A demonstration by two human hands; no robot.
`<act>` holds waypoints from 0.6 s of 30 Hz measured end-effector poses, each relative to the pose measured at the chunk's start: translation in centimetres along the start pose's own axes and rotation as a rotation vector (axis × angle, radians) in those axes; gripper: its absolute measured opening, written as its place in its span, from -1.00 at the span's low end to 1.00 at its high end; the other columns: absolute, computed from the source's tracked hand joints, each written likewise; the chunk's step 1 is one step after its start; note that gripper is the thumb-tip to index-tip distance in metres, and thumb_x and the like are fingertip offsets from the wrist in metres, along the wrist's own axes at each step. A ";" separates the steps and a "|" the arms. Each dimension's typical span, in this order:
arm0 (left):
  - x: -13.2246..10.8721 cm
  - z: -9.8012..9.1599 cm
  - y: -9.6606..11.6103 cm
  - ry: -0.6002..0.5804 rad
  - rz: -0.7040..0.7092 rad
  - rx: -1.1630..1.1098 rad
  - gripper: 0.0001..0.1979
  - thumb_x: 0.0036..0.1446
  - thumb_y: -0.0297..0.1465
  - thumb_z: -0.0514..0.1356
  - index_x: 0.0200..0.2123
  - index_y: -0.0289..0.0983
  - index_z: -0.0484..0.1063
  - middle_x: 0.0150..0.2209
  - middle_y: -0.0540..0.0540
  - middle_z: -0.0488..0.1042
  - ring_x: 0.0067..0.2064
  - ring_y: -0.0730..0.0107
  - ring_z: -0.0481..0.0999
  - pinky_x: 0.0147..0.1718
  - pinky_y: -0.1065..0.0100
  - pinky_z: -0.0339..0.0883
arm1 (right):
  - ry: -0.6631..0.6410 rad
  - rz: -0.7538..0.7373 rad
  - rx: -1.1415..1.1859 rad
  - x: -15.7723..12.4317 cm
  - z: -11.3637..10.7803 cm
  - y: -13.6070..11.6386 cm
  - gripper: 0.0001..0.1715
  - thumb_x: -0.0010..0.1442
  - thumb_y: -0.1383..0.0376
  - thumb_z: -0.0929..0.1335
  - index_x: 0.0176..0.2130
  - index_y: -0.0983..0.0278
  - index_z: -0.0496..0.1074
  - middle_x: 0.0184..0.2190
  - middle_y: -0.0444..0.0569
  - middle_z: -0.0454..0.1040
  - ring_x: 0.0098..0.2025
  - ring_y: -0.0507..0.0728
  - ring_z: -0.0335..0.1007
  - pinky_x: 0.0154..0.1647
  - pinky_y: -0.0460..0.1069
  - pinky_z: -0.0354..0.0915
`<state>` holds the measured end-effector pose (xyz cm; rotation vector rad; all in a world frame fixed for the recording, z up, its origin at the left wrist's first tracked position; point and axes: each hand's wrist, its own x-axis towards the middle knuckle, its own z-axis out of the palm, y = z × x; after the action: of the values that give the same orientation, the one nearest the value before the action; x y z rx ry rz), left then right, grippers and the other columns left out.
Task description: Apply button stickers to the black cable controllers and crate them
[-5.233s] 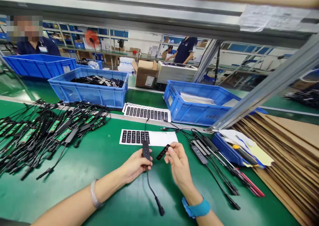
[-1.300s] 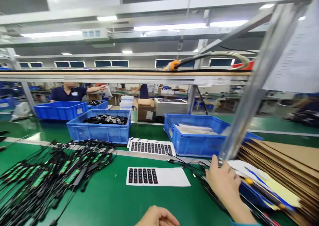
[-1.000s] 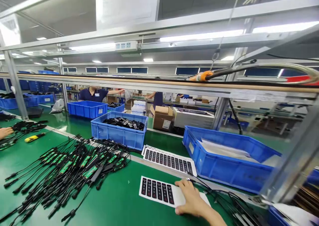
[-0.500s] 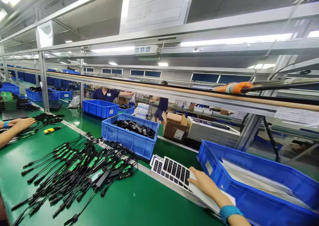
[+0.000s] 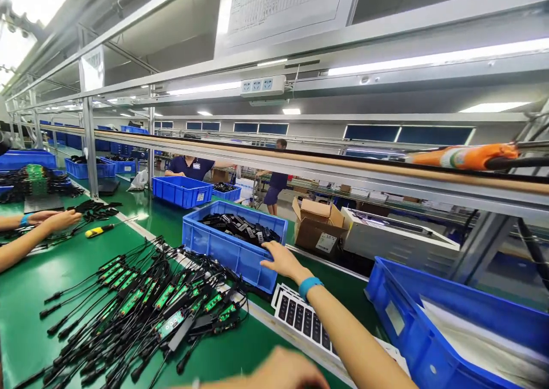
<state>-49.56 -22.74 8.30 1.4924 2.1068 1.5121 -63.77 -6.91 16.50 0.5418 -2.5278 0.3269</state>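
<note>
My right hand (image 5: pixel 285 262) is open and reaches over the rim of a blue plastic crate (image 5: pixel 227 257) holding black cable parts. Its fingers are at the crate's near corner, and it holds nothing I can see. My left hand (image 5: pixel 283 372) is blurred at the bottom edge, above a heap of black cables with green circuit boards (image 5: pixel 141 309). Under my right forearm lie sheets of black button stickers (image 5: pixel 300 320), partly hidden.
A second blue crate (image 5: pixel 429 332) holding white sheets stands at the lower right. A co-worker's hands (image 5: pixel 58 220) work at the left, near a yellow-handled screwdriver (image 5: pixel 103 230). Cardboard box (image 5: pixel 319 234) and a white machine stand behind. Metal rails run overhead.
My view has swung left and upward. My right hand has moved from the sticker sheets to the crate rim, and my left hand has come into view at the bottom edge.
</note>
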 end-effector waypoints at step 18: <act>7.2 -24.3 -12.6 0.195 -0.188 0.929 -0.47 0.33 -0.13 -0.16 -0.13 -0.22 0.57 -0.17 -0.21 0.61 -0.07 0.03 0.55 -0.03 0.15 0.26 | -0.211 0.356 -0.360 -0.4 5.1 -3.2 -0.81 0.27 0.29 0.35 -0.13 0.34 0.45 -0.24 -0.01 0.55 -0.20 0.14 0.49 -0.13 0.08 0.36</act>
<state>-75.69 -32.54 13.02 1.2888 3.1911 0.6126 -64.33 -11.35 12.41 -0.0160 -2.7954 -0.0686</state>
